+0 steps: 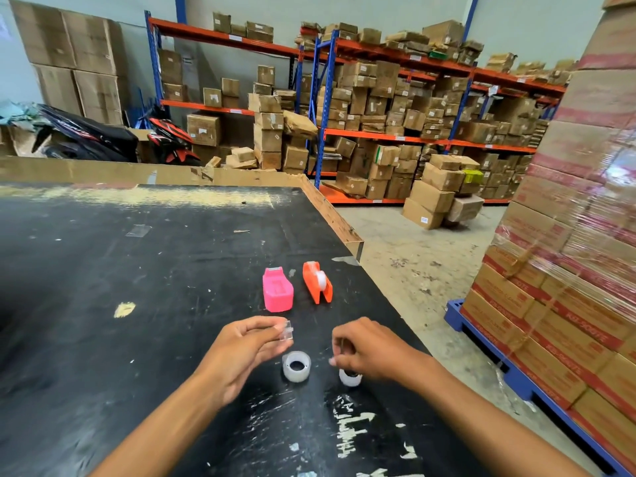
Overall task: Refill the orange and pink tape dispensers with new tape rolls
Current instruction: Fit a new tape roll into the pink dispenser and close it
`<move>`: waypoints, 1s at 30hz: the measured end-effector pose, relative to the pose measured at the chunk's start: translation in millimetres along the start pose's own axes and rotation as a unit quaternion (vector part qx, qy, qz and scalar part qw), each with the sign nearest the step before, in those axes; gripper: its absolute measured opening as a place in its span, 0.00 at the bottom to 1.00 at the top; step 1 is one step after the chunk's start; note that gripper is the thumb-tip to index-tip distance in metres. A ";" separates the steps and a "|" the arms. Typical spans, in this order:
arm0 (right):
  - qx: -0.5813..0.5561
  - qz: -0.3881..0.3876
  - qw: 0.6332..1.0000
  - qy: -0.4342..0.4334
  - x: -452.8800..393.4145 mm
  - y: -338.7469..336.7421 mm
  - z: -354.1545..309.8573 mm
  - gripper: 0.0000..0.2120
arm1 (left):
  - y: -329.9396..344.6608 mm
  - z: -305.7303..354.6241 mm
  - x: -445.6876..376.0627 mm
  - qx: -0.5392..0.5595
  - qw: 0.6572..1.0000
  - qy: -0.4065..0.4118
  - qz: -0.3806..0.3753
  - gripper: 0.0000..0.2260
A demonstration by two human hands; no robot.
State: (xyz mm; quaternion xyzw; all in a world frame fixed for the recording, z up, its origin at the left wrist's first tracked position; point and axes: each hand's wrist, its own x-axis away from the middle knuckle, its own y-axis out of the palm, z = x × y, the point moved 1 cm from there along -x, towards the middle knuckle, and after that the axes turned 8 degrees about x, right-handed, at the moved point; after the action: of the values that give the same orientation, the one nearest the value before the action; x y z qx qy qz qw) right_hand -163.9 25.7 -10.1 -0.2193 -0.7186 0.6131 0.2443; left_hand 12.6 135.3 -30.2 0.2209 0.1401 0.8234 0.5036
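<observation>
A pink tape dispenser [277, 293] stands on the black table [137, 270] with an open, hollow slot on top. Right beside it stands an orange tape dispenser [317, 282] with a whitish roll showing in its slot. My left hand [246, 349] pinches a small clear plastic piece [286, 330] at its fingertips, just above a clear tape roll [296, 365] lying flat on the table. My right hand [366, 349] has its fingers curled on a second white tape roll [350, 378], which rests on the table and is partly hidden under the hand.
The table's right edge [339, 218] runs diagonally close to the dispensers. A shrink-wrapped pallet of boxes [568, 270] rises at the right. Shelves of cardboard boxes [395, 115] and parked scooters [103, 139] fill the background.
</observation>
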 end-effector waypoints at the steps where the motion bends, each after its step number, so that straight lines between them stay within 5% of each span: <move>1: -0.021 0.016 1.000 0.001 -3.3 -1.7 -4.9 0.08 | -2.1 -0.4 1.4 -0.010 1.000 0.005 0.007 0.05; 6: -0.004 -0.006 1.000 0.006 -22.8 18.5 -41.6 0.26 | -12.4 -3.5 11.0 -0.033 0.999 0.029 0.032 0.04; 10: 0.018 -0.024 1.000 0.007 -35.7 34.5 -52.7 0.28 | -28.3 0.6 19.5 -0.003 0.997 0.048 0.056 0.04; 12: -0.139 0.018 0.990 0.020 -36.7 32.2 -52.7 0.27 | -36.0 3.2 21.3 0.007 0.996 0.060 0.069 0.04; 15: -0.419 0.046 0.907 0.006 -31.6 20.0 -55.0 0.28 | -40.6 3.7 21.9 0.004 0.995 0.074 0.069 0.04; 17: -0.479 0.042 0.877 -0.024 -27.7 13.1 -58.8 0.29 | -37.9 2.1 22.4 -0.012 0.995 0.082 0.055 0.05; 30: -0.440 0.133 0.886 -0.064 -18.8 7.2 -57.3 0.29 | -9.7 2.0 27.5 -0.110 0.983 0.146 0.003 0.11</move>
State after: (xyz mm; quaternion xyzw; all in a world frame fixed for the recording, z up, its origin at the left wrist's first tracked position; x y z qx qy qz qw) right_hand -113.5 59.6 -11.4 -0.3583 -0.8926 0.2736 -0.0076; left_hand 10.2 164.2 -26.8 0.0415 0.1199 0.8585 0.4968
